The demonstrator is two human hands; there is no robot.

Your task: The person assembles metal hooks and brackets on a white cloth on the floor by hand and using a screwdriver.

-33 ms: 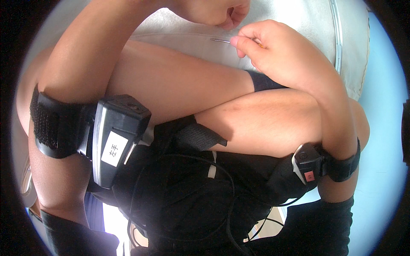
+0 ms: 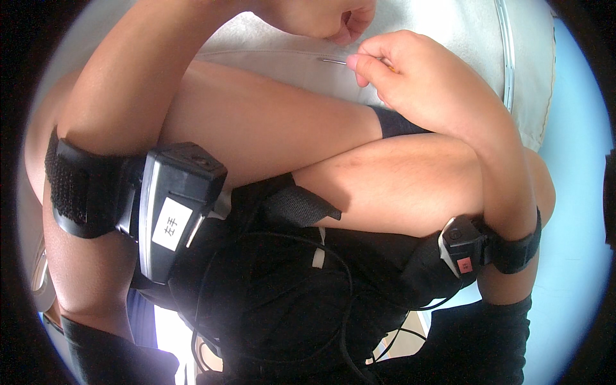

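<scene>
My right hand (image 2: 410,77) pinches a thin metal needle (image 2: 332,61) between thumb and forefinger, its tip pointing left over a pale grey cloth (image 2: 449,25). A small orange bit shows at the fingertips. My left hand (image 2: 321,16) is at the top edge, just above the needle, with its fingers curled into a loose fist against the cloth. Whether it grips anything is hidden. Both hands are close together, a finger's width apart.
Bare crossed legs fill the middle under my forearms. Each forearm wears a black strap with a black device: left (image 2: 176,208), right (image 2: 465,250). A black bag with cables (image 2: 289,308) lies in the lap. A curved metal rim (image 2: 507,58) borders the cloth at right.
</scene>
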